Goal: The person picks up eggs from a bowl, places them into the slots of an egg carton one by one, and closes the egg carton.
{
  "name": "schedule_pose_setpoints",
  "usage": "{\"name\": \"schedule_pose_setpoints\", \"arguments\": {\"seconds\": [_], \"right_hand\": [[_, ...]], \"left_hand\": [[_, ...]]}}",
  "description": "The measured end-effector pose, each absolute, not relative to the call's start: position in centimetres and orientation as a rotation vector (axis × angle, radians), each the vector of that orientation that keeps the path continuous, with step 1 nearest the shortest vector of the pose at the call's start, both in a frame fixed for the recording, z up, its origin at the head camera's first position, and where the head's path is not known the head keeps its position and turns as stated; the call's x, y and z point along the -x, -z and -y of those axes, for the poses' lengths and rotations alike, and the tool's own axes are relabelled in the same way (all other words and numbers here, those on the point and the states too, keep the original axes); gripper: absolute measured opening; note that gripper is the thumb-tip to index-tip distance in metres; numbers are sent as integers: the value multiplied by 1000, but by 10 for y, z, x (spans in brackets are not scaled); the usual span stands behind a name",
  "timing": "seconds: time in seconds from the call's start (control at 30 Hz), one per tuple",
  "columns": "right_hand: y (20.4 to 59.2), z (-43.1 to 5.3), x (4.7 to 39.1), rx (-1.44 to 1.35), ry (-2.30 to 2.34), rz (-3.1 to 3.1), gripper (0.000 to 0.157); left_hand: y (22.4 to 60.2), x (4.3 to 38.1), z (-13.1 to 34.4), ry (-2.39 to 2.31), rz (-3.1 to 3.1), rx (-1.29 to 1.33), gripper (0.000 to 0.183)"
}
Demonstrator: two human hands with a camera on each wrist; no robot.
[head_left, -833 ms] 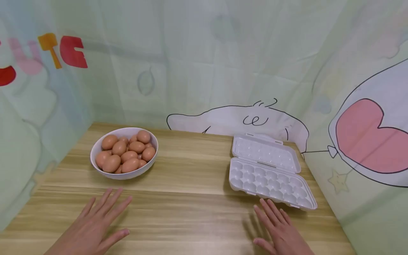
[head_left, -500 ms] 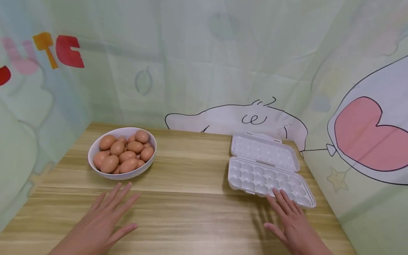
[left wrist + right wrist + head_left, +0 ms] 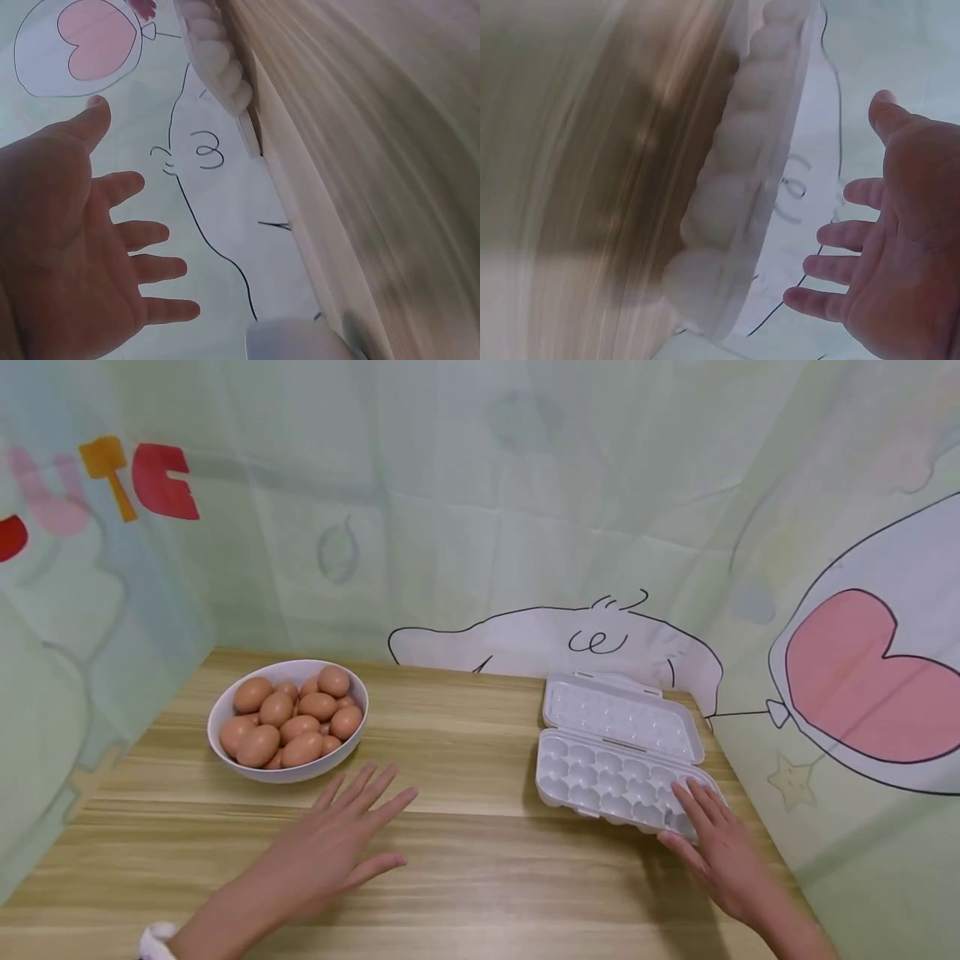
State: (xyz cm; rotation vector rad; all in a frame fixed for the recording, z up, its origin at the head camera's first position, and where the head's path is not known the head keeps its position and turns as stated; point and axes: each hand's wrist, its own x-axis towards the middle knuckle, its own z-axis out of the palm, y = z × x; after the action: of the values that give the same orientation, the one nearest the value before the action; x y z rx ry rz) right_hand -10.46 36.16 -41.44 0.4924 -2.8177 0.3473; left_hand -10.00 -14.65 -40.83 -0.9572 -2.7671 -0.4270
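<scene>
My left hand (image 3: 330,843) hovers over the table in front of a white bowl (image 3: 292,774) heaped with brown eggs (image 3: 258,746). Its fingers are spread and it holds nothing. On the right, my right hand (image 3: 723,852) reaches over the near right corner of a white plastic egg carton (image 3: 600,772), whose lid (image 3: 622,718) lies back, away from me. The carton's round cups look bare where they show; the hand hides some at the right end. In the right wrist view the fingers (image 3: 832,270) are extended beside the carton's bumpy underside (image 3: 720,210), apart from it.
The wooden table (image 3: 465,877) meets a pale printed curtain (image 3: 465,510) at the back and sides. Between bowl and carton lies a wide stretch of tabletop. The carton stands close to the table's right edge.
Both hands have moved to the right and farther forward. My right hand has come over the carton's near right corner, and my left hand has shifted along the bowl's front. Bowl and carton stay put.
</scene>
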Motion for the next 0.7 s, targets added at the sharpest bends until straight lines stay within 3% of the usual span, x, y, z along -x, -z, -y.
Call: {"name": "schedule_pose_setpoints", "arguments": {"seconds": [0.27,0.6,0.7], "right_hand": [[411,-390,127,-297,-419,2946,62],[408,-417,159,-74,-333,3125,68],[408,-424,168,-39,-339,3177,62]], "left_hand": [[401,124,112,444,2845,1071,70],[396,149,75,467,2859,1152,69],[396,155,67,490,2869,1160,68]]}}
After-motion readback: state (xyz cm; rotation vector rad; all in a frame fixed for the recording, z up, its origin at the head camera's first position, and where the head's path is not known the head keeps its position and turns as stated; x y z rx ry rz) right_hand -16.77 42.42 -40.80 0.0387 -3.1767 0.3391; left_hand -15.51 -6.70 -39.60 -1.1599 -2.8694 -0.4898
